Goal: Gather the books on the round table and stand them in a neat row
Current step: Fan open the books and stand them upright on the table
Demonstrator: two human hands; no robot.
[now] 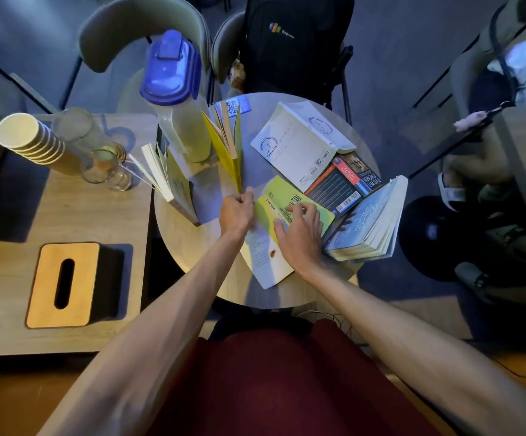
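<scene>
Left fingers [246,196] pinch yellow book [227,146] | right fingers [299,212] spread on green book [290,206] | pitcher [180,99] beside

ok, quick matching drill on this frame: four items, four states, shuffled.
Items:
1. yellow book
2. white book
3. green book
4. paper cups

States:
A. lying flat under both hands
B. stacked on the side table
C. standing upright, fanned open
D. lying open, covers up, untouched

Pairs: 1-C, 2-D, 3-A, 4-B
</scene>
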